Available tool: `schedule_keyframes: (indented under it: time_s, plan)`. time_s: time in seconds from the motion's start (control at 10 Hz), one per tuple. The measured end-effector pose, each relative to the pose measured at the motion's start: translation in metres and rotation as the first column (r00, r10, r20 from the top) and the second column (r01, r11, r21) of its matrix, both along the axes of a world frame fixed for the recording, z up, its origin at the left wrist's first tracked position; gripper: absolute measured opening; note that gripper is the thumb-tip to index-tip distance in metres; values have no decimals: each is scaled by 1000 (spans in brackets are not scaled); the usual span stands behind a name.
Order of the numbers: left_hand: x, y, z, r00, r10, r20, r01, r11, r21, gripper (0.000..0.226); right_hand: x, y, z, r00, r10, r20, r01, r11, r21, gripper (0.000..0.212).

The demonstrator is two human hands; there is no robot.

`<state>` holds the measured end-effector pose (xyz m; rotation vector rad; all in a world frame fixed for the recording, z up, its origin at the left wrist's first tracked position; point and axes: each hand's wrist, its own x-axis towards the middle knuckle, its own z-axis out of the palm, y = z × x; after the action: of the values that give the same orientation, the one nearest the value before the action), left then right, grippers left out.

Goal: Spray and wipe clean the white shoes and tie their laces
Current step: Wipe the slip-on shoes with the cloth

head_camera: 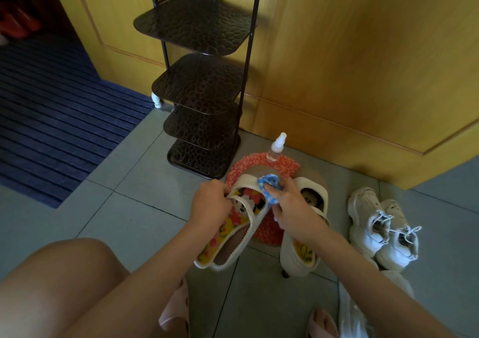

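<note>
My left hand grips the side of a white strap shoe with a cartoon-print insole, lifted off the floor. My right hand presses a blue and white cloth against that shoe's toe. The matching second white heeled shoe stands just right of it, partly behind my right forearm. A small clear spray bottle stands upright beyond the shoes on a red patterned mat. A pair of white lace-up sneakers sits on the floor to the right, its laces lying loose.
A dark tiered metal shoe rack stands against a yellow wooden door. A blue striped rug lies at left. My bare knee fills the lower left; pink slippers are on my feet. A plastic bag lies at lower right.
</note>
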<state>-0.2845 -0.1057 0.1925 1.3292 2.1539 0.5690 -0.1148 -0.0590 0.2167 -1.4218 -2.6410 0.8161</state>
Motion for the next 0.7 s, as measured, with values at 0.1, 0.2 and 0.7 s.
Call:
schedule_keyframes:
  time_s: [0.1, 0.2, 0.7]
  plan:
    - [-1, -2, 2, 1000, 3, 20, -3, 1000, 5, 13, -11, 6, 5, 969, -202, -142, 190, 977, -96, 47]
    - [-1, -5, 5, 999, 6, 43, -7, 1000, 20, 14, -26, 8, -5, 957, -282, -63, 282, 959, -14, 55]
    - [-2, -14, 14, 989, 24, 147, -27, 1000, 15, 22, -33, -49, -9, 732, -626, -268, 519, 768, -375, 54]
